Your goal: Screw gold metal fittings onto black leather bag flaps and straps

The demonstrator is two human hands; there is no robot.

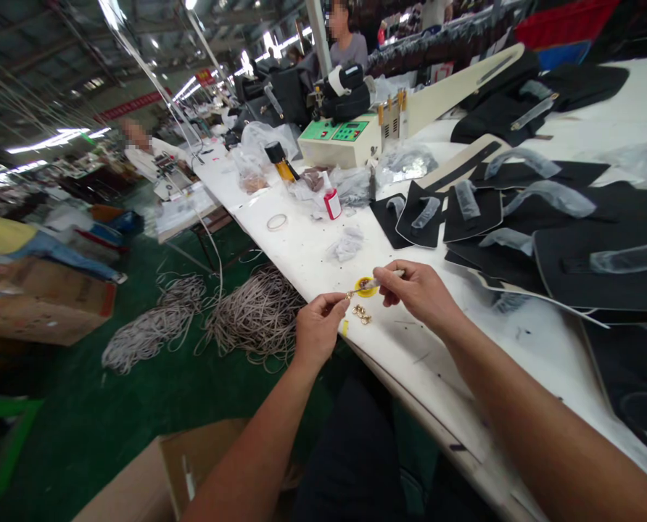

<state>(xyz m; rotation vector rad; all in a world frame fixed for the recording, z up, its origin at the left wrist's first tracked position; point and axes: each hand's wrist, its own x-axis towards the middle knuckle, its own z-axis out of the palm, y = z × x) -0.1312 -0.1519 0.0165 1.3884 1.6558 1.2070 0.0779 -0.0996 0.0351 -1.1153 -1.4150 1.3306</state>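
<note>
My left hand [318, 326] is closed, with thumb and forefinger pinching a small gold metal fitting [349, 295] at the table's near edge. My right hand [418, 293] grips a thin tool with a pale handle [398, 273], possibly a screwdriver. Its slim shaft points left and meets the fitting, or nearly so; the exact contact is too small to tell. Between the hands sits a round yellow dish [364, 292] with small pieces in it. Several gold metal fittings [362, 314] lie in a cluster on the white table just in front of the dish.
Black panels with plastic-wrapped handles [470, 210] cover the table's right side. A red-labelled bottle [331, 203], a tape roll [276, 222] and a green-panelled machine [339, 138] stand farther back. Cord heaps [255, 315] lie on the floor at left, with an open cardboard box [193, 457] nearer.
</note>
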